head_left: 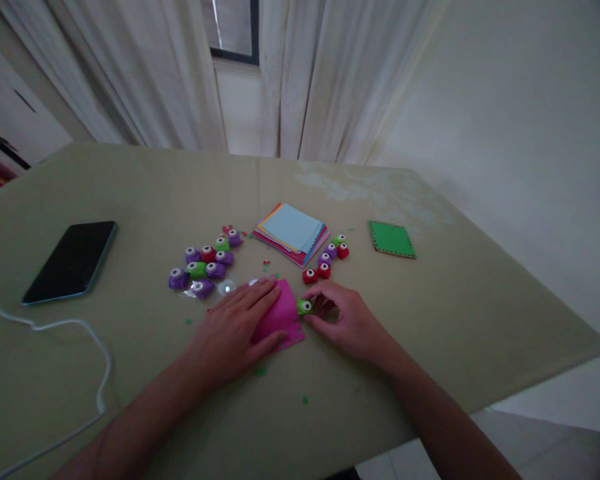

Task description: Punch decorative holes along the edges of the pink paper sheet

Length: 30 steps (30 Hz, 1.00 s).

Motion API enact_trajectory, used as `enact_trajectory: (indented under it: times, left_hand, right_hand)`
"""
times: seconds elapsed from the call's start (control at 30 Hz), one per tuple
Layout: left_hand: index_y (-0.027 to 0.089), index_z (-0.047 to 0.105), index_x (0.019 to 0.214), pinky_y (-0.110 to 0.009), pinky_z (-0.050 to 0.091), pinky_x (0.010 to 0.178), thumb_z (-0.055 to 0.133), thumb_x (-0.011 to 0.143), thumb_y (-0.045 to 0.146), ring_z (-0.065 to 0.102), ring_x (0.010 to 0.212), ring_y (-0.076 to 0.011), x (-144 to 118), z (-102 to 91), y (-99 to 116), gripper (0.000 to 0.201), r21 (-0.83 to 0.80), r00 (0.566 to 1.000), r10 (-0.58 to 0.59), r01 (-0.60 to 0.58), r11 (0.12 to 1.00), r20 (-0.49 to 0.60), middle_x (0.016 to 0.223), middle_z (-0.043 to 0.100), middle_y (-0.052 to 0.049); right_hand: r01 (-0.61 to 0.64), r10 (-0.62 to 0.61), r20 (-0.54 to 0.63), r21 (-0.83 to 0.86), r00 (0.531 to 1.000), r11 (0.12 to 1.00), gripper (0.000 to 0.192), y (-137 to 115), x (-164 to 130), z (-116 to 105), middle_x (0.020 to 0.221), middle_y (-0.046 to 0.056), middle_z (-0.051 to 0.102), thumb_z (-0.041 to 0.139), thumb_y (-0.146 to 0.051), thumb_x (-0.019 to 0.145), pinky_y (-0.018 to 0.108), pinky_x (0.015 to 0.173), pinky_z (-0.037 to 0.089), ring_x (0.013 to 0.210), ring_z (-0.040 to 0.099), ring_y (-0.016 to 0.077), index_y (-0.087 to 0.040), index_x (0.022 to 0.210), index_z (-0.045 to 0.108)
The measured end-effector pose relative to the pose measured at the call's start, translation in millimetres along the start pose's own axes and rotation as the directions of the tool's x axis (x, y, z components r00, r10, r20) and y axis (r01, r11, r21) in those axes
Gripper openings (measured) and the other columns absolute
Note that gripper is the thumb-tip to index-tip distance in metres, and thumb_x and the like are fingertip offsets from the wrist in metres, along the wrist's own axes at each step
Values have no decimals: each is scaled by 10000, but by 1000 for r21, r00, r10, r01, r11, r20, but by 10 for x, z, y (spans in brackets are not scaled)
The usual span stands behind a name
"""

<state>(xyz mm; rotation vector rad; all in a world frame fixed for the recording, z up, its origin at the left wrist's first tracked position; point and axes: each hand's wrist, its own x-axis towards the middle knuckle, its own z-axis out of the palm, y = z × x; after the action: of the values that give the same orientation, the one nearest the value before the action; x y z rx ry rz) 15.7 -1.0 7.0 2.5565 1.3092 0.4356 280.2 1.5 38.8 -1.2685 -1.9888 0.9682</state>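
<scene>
Left hand (235,327) lies flat with fingers spread on the pink paper square (283,319) at the bench's (155,193) near-middle, pinning it, I'd guess, while the right hand (347,321) pinches a little green paper punch (304,307) onto its edge, spare punches (205,263) clustered just behind.

the sheet of paper (280,319) is bright pink, the little punch (304,307) at its edge green with a white eye. other punches (205,261) are purple, red and green (all white-eyed). the square card (392,239) is green, the phone (71,261) black, the table (455,313) olive-beige.
</scene>
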Motion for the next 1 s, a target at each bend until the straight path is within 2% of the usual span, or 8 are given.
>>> enact_trajectory:
  times: [0.27,0.6,0.8,1.0]
  left_hand:
    - [232,427,1663,-543,372,1291,546,1048,653,475,1542,-324,-16,3,6,755,2,1000,20,-20,1000,-18,1718,434,-81]
    - [211,422,1666,-534,372,1292,538,1046,663,473,1544,-324,-16,6,-4,775,17,999,32,-32,999,-11,1717,432,-93]
    - [206,448,1652,-547,385,1285,538,1050,645,474,1544,-328,-20,9,-2,751,28,999,36,-35,999,-25,1714,435,-94]
    - [198,437,1659,-542,371,1295,541,1050,649,467,1550,-324,-15,6,0,765,42,999,44,-43,998,-21,1719,422,-99]
  right_hand:
    - [21,-18,62,-48,998,999,234,3,-3,-42,1035,47,742,764,-151,894,307,791,574,857,692,189,-225,1114,737]
    - [-7,8,24,-44,1000,999,242,18,-2,4,992,32,731,767,-120,882,289,771,552,826,685,171,-202,1106,729]
    - [44,-42,64,-44,997,998,228,7,6,-47,1046,40,735,775,-132,902,297,810,549,881,687,180,-211,1113,741]
    - [39,-35,80,-45,996,998,207,3,4,-74,1019,37,747,776,-161,910,298,793,550,858,689,182,-217,1107,752]
